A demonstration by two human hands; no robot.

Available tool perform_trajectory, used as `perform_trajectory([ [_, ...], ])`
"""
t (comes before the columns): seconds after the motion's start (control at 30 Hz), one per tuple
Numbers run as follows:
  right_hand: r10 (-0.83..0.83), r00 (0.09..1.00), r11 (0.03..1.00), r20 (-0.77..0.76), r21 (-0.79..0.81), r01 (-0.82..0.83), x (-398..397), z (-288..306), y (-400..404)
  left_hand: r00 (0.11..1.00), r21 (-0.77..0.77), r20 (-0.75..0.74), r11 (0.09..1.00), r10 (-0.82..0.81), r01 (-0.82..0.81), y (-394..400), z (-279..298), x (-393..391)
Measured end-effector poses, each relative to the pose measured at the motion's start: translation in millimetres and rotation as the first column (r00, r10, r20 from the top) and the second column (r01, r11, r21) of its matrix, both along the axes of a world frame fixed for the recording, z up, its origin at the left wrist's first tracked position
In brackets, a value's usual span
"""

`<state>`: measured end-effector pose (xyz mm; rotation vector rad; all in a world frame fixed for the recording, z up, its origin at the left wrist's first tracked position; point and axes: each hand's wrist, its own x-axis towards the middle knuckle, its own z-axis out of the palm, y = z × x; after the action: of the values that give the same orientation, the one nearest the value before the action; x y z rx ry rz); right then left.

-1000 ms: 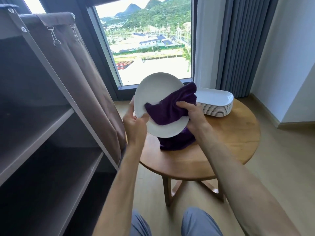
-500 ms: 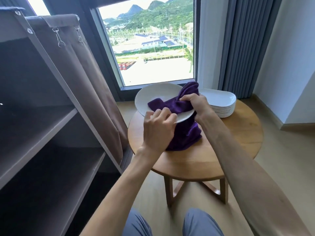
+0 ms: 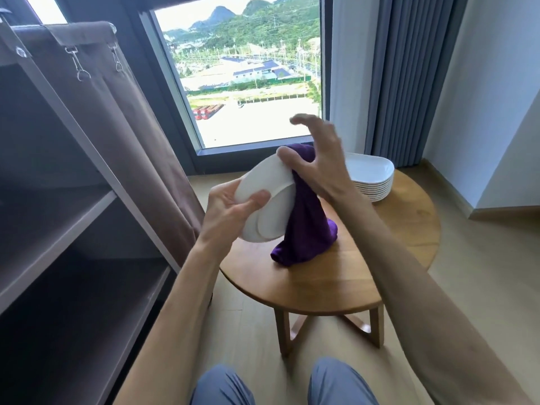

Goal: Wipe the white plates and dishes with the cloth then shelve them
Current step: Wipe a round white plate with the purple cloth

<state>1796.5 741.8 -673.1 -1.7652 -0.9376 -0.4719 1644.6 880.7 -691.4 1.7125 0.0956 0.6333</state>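
Hidden: the plate's [image 3: 267,204] upper face is turned away; only its underside shows. The cloth's [image 3: 306,229] top is covered by the right hand [image 3: 321,165].
Left hand [image 3: 233,211]: thumb and fingers clamped on the plate's near-left rim, plate tilted above the round table [image 3: 394,249].
Right hand: thumb on the plate's far rim, fingers spread and blurred; whether it pinches the cloth cannot be told.
Cloth: purple, hanging to the tabletop.
Stack of plates [image 3: 369,179]: far right on the table.
Shelf unit [image 3: 55,229]: left, cut off by the frame.
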Motion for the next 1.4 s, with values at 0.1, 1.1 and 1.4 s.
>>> perform_trajectory([
  [0.1, 0.232, 0.942, 0.965, -0.242, 0.18, -0.192, 1, 0, 14, 0.999, -0.1, 0.039, 0.995, -0.006, 0.01, -4, -2, 1],
  [1.1, 0.162, 0.853, 0.97, -0.497, -0.08, -0.23, 9, -8, 15, 0.972, 0.1, -0.222, 0.99, -0.072, 0.096, 34, -4, 23],
  [1.4, 0.292, 0.604, 0.955, -0.742, 0.255, -0.148, 21, -30, -7, 0.987, -0.475, 0.065, 0.874, 0.147, -0.099, 23, -23, 20],
])
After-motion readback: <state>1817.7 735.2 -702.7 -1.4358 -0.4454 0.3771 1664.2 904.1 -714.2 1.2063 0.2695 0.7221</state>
